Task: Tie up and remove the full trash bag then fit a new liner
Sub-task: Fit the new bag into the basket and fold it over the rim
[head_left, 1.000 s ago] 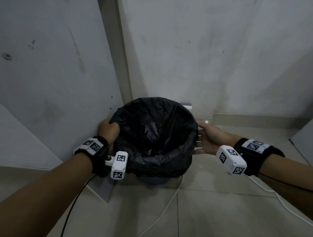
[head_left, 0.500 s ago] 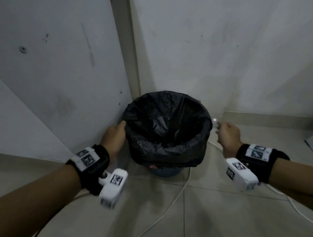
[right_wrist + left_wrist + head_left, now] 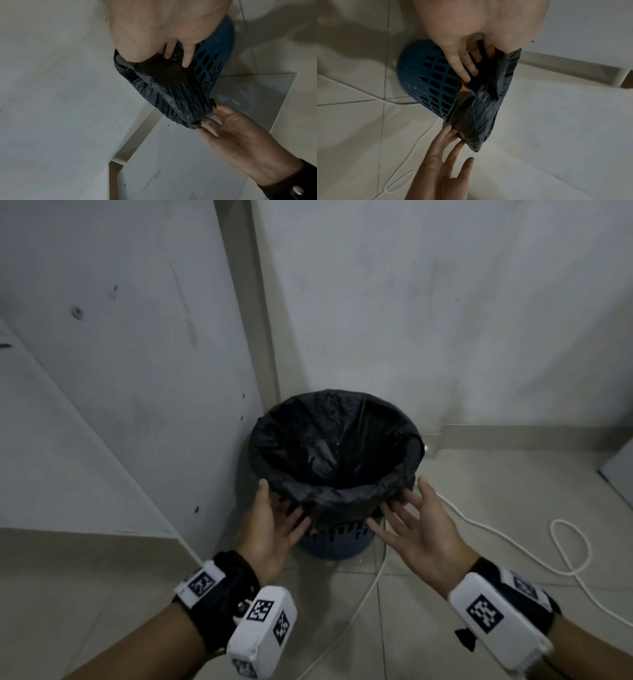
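At the far left a grey wall panel (image 3: 113, 378) meets the floor (image 3: 85, 594), and a pale corner post (image 3: 253, 313) runs up beside it.

The left hand (image 3: 270, 529) is held palm up at the near-left side of the bin, its fingers (image 3: 462, 65) straight and spread. The left wrist view shows them lying against the slotted wall and the hanging edge of the liner, curled round nothing.

The blue bin (image 3: 337, 544) stands on the floor in the corner where the panel and the back wall (image 3: 445, 302) meet. Its side is pierced with rows of slots. A black liner (image 3: 337, 450) sits inside it, its mouth wide open and folded down over the rim all the way round, so that only the lower part of the bin shows beneath the overhang. The inside of the liner is dark and creased; nothing can be made out lying in it. In the left wrist view a small orange bit (image 3: 464, 89) shows at the edge of the overhang; what it is cannot be told.

The right hand (image 3: 421, 532) is at the near-right side of the bin, palm up, fingers (image 3: 187, 58) straight and apart, their tips touching the overhang of the liner without gripping it.

A white cable (image 3: 513, 546) trails over the floor tiles to the right of the bin and forms a loop near the right edge; a second run passes along the floor in front of the bin.
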